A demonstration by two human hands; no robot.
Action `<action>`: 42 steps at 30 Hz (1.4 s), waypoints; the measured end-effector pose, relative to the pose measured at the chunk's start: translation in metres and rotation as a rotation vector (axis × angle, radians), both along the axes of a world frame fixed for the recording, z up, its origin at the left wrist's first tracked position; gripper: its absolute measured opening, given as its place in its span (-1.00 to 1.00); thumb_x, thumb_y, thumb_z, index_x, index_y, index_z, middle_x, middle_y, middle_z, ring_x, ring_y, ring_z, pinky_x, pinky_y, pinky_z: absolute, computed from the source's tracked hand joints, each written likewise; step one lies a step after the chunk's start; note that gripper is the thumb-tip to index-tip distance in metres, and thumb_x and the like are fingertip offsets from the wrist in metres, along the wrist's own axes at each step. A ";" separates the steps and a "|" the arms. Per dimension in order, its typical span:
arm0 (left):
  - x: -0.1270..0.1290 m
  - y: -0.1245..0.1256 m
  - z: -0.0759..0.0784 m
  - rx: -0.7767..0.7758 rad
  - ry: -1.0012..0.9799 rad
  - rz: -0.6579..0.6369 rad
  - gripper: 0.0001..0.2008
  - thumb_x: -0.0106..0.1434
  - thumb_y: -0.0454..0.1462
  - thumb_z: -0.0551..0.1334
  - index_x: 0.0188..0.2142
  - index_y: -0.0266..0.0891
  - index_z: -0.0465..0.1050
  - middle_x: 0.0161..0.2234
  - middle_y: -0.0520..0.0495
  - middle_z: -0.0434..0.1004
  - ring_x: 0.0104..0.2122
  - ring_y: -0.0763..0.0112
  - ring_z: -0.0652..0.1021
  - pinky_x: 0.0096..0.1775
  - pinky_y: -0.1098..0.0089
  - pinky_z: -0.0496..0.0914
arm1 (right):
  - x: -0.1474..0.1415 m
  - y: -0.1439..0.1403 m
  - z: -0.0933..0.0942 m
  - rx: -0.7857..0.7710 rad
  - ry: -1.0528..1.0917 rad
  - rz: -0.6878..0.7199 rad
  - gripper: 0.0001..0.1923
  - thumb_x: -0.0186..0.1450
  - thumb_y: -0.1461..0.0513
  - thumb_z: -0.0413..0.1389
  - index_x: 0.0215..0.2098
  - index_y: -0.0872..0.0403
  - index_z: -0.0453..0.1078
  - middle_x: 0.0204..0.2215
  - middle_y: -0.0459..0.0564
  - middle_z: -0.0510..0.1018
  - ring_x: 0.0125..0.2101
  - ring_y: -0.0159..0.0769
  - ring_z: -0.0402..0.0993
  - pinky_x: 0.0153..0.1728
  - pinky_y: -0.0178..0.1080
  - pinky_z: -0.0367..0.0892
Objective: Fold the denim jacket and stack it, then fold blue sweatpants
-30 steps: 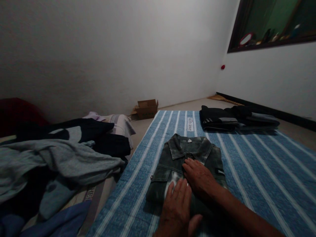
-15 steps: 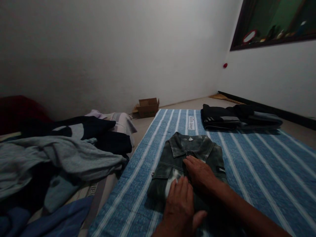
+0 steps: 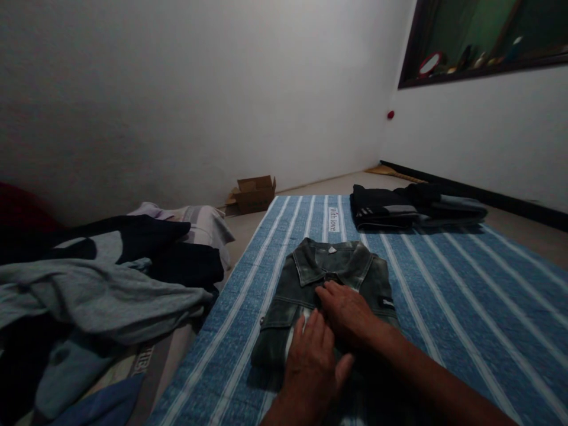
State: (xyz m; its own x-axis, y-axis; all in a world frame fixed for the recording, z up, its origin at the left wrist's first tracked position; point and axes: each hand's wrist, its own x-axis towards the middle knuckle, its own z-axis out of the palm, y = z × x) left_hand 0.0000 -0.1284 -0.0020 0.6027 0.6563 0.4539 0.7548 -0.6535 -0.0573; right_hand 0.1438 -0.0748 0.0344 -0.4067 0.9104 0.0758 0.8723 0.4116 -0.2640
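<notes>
A folded dark green-grey denim jacket (image 3: pixel 288 310) with pale patches lies front up, its collar pointing away from me. My left hand (image 3: pixel 310 361) rests flat on its lower front, thumb apart from the fingers. Higher up, just below the collar, my right hand (image 3: pixel 348 310) lies over the front opening with its fingers stretched out. Both hands touch the cloth, and neither grips it. My hands and forearms hide part of the jacket's lower half. Beneath it spreads a blue sheet with white stripes (image 3: pixel 248 284).
Folded dark clothes (image 3: pixel 384 210) lie side by side at the far right of the sheet. To the left is a loose heap of clothes with a grey garment (image 3: pixel 110 299) on top. A cardboard box (image 3: pixel 255 195) stands on the floor by the wall.
The view has turned slightly right, so everything sits further left. My left hand has slid a little up the jacket towards the collar; my right hand has stayed nearly in place.
</notes>
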 end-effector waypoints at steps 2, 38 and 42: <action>-0.001 0.000 -0.003 0.070 -0.002 -0.008 -0.52 0.29 -0.07 0.09 0.04 -0.41 0.34 0.01 -0.33 0.47 0.03 0.07 0.47 -0.02 0.08 0.41 | -0.002 0.000 -0.001 0.008 -0.023 0.005 -0.73 0.30 0.29 -0.05 -0.04 0.09 0.31 -0.10 0.11 0.44 -0.10 -0.13 0.36 -0.12 -0.16 0.27; -0.008 0.008 -0.014 0.341 0.028 -0.026 -0.59 0.27 -0.18 0.11 0.00 -0.42 0.36 0.00 -0.26 0.49 0.01 0.16 0.48 0.00 0.20 0.32 | -0.002 0.002 -0.017 0.019 0.094 -0.024 -0.68 0.32 0.31 -0.09 0.02 0.17 0.29 0.09 0.20 0.34 0.14 -0.10 0.21 0.10 -0.09 0.17; -0.005 0.009 -0.008 0.362 -0.008 -0.024 -0.63 0.31 -0.19 0.04 -0.03 -0.40 0.39 -0.05 -0.24 0.53 -0.04 0.20 0.50 -0.01 0.23 0.31 | -0.002 0.003 -0.018 0.017 0.098 -0.029 -0.71 0.32 0.30 -0.08 -0.01 0.14 0.29 0.09 0.18 0.33 0.14 -0.11 0.20 0.11 -0.10 0.16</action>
